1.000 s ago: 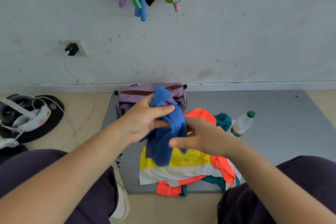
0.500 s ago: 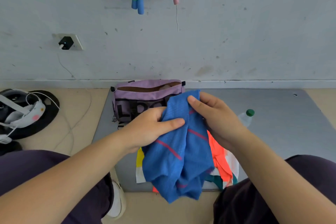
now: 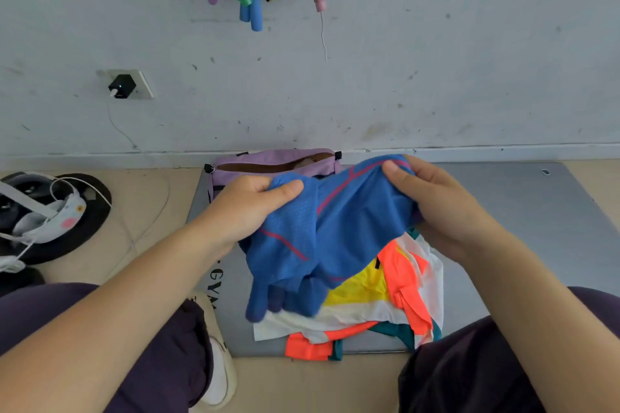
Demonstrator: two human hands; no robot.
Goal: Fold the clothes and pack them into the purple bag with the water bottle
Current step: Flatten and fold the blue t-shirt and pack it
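Both hands pinch the blue mesh garment (image 3: 339, 221) above the clothes pile (image 3: 379, 305), left hand (image 3: 248, 208) and right hand (image 3: 432, 198) at its top edge: light, limp, slippery, so you grip the corners.

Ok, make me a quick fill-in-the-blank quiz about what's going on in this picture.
1. Both hands, left hand and right hand, grip a ____ garment.
2. The purple bag by the wall has its zip ____.
3. The mat under the pile of clothes is ____.

Missing words: blue; open; grey
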